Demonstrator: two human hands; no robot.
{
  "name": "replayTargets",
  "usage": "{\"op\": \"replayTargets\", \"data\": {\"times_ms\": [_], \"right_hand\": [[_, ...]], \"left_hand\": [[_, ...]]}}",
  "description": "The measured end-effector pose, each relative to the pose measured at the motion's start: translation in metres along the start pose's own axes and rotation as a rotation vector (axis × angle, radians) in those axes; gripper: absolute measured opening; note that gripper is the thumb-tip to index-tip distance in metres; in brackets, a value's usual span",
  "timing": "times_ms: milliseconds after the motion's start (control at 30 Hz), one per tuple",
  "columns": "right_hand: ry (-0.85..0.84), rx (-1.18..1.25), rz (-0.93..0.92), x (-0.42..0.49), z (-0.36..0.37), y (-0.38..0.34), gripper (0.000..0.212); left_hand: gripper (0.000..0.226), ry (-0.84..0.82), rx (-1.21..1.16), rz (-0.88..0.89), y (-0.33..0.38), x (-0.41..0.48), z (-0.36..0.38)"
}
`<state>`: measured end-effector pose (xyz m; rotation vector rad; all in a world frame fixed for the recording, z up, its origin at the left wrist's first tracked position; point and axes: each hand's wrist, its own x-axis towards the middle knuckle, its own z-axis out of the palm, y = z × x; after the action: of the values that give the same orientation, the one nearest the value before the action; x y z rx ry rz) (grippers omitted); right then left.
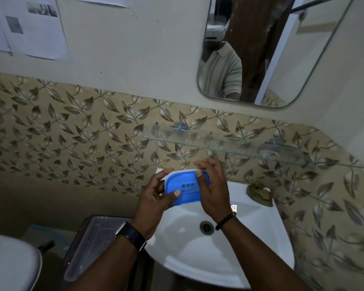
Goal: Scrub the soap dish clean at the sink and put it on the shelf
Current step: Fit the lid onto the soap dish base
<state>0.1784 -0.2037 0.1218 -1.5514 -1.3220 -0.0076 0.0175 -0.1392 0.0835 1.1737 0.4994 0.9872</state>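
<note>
A blue soap dish (185, 189) with drain slots and a white rim is held above the back of the white sink (250, 238). My left hand (156, 198) grips its left end, thumb on the blue face. My right hand (210, 185) holds its right end, fingers curled over the top edge. The glass shelf (225, 143) hangs on the tiled wall just above and to the right of the dish, with nothing standing on it.
A brownish scrubbing pad (259, 195) lies on the sink's back right corner, near the tap (234, 207). The drain (206, 226) sits mid-basin. A clear plastic bin (95, 244) stands left of the sink, a toilet lid (11, 263) at the lower left. A mirror (271, 51) hangs above.
</note>
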Motion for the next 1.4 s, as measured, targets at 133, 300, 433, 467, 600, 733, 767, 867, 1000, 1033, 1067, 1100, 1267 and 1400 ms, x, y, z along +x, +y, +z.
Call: {"op": "replayTargets", "data": {"times_ms": [133, 300, 433, 467, 600, 733, 767, 867, 1000, 1033, 1067, 1100, 1267, 1400], "right_hand": [[-0.175, 0.090, -0.060, 0.013, -0.031, 0.003, 0.048], [-0.270, 0.088, -0.149, 0.026, -0.073, 0.000, 0.075], [-0.217, 0.051, -0.225, 0.033, -0.094, -0.002, 0.065], [-0.194, 0.034, -0.250, 0.034, -0.098, -0.002, 0.061], [-0.122, -0.022, -0.338, 0.035, -0.109, 0.005, 0.051], [-0.063, -0.114, -0.373, 0.035, -0.116, 0.018, 0.047], [-0.055, -0.139, -0.376, 0.034, -0.118, 0.022, 0.046], [-0.026, -0.179, -0.387, 0.033, -0.120, 0.030, 0.042], [0.010, -0.169, -0.389, 0.034, -0.122, 0.037, 0.038], [0.010, -0.165, -0.384, 0.036, -0.124, 0.039, 0.037], [0.004, -0.169, -0.380, 0.037, -0.125, 0.041, 0.038], [-0.004, -0.174, -0.380, 0.038, -0.127, 0.042, 0.039], [-0.095, -0.170, -0.438, 0.051, -0.137, 0.043, 0.059], [-0.050, -0.184, -0.398, 0.068, -0.137, 0.047, 0.050]], "left_hand": [[0.062, -0.099, 0.133, 0.210, 0.021, 0.011, 0.007], [0.063, -0.293, 0.259, 0.359, 0.054, 0.026, 0.013], [0.054, -0.425, 0.441, 0.487, 0.065, 0.042, 0.020], [0.053, -0.420, 0.487, 0.517, 0.066, 0.046, 0.022], [0.050, -0.396, 0.597, 0.637, 0.070, 0.058, 0.029], [0.046, -0.401, 0.685, 0.729, 0.067, 0.067, 0.038], [0.045, -0.399, 0.710, 0.745, 0.065, 0.069, 0.041], [0.043, -0.374, 0.760, 0.792, 0.060, 0.072, 0.048], [0.042, -0.357, 0.797, 0.816, 0.053, 0.078, 0.058], [0.042, -0.357, 0.800, 0.819, 0.052, 0.081, 0.059], [0.043, -0.358, 0.803, 0.825, 0.051, 0.084, 0.061], [0.044, -0.354, 0.807, 0.836, 0.049, 0.086, 0.062], [0.053, -0.295, 0.836, 0.938, 0.039, 0.099, 0.075], [0.055, -0.253, 0.900, 0.973, 0.040, 0.116, 0.086]]}}
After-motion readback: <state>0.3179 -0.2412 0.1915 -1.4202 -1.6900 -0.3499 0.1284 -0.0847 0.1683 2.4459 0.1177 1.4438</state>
